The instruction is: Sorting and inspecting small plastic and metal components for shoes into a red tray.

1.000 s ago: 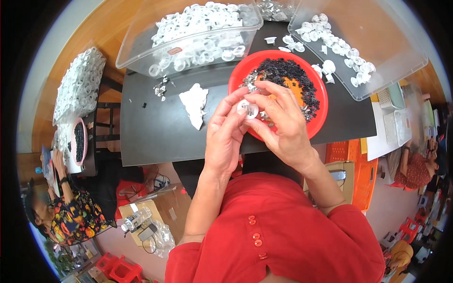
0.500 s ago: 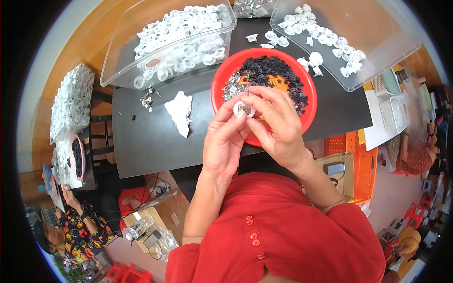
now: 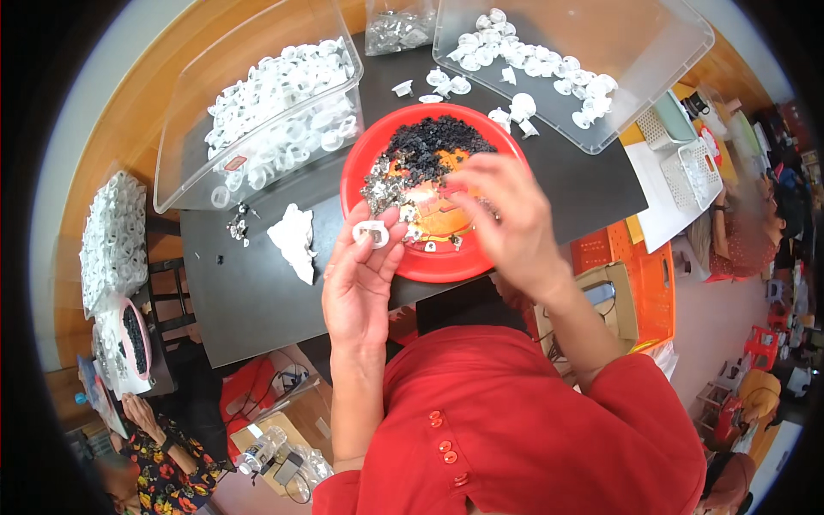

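Note:
My left hand [image 3: 360, 287] is closed on a small white round plastic part [image 3: 371, 233], gripped at the near left rim of a red round tray [image 3: 360, 144]. A window-like opening shows in the part's face. Over the tray's right side hovers my right hand [image 3: 515, 225], slightly blurred, thumb and fingers apart with nothing visible between them. Small black pieces [image 3: 433, 142] are heaped at the back of the tray. Shiny metal pieces [image 3: 384, 187] lie on its left side, with a few scattered toward the near rim.
A clear bin [image 3: 283, 129] full of white parts stands at the back left; another clear bin [image 3: 601, 64] holds fewer at the back right. Loose white parts [image 3: 442, 83] sit between them. A crumpled white tissue [image 3: 293, 243] lies left. Another person [image 3: 172, 459] works at far left.
My right hand has left the white part and moved right over the tray. My left hand has shifted left with the part. The view has turned, so table items appear displaced.

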{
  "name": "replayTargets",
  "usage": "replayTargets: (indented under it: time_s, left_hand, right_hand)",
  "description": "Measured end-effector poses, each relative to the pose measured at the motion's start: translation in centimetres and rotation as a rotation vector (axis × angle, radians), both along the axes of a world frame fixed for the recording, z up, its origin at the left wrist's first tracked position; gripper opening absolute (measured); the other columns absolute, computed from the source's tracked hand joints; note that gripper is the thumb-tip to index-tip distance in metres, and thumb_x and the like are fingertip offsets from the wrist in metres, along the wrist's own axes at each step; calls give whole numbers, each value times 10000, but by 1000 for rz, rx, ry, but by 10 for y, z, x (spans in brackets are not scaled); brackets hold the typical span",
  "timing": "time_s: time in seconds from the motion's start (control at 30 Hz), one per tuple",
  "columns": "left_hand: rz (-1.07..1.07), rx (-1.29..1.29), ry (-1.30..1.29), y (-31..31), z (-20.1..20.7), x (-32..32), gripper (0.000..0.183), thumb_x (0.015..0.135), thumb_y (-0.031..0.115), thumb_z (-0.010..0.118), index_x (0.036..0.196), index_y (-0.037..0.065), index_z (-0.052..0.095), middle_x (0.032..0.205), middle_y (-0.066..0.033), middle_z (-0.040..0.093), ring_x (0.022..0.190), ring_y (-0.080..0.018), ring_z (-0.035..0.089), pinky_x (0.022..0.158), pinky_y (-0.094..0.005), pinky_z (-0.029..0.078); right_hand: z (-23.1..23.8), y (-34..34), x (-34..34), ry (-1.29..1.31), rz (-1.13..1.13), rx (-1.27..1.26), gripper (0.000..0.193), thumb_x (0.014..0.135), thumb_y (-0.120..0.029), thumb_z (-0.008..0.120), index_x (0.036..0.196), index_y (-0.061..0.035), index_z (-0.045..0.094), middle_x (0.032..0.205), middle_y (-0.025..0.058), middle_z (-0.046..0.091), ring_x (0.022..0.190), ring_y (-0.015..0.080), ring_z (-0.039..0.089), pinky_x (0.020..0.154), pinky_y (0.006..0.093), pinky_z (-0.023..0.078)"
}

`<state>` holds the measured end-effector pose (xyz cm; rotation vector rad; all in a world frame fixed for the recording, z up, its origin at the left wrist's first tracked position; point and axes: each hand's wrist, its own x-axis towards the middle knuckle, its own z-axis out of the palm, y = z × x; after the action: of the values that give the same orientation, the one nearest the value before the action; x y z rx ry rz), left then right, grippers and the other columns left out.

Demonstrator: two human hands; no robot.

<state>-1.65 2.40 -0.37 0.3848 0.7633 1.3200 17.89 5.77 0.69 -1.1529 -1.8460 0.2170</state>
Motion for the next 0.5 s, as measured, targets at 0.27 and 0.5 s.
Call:
replayTargets:
  time_s: [0.27,0.5]
  left_hand:
    - [-20,36,1,1,-7,-2,384,917,83,504,1285,-27,485,1189,-230,607,978,-234,663,857,-310,548]
    - [24,41,46,0,-2,-1,295,919,52,503,1200,-25,553,1161,-206,620,975,-223,657,849,-288,542]
  right_hand:
    - [-19,49,31,-299,-138,-103,91,779,-123,686,859,-80,676,871,67,575,906,254,553,783,395,403]
    - [-27,53,20,-481,-175,-164,109,782,-188,685,863,-115,692,880,55,568,935,222,540,800,393,361]
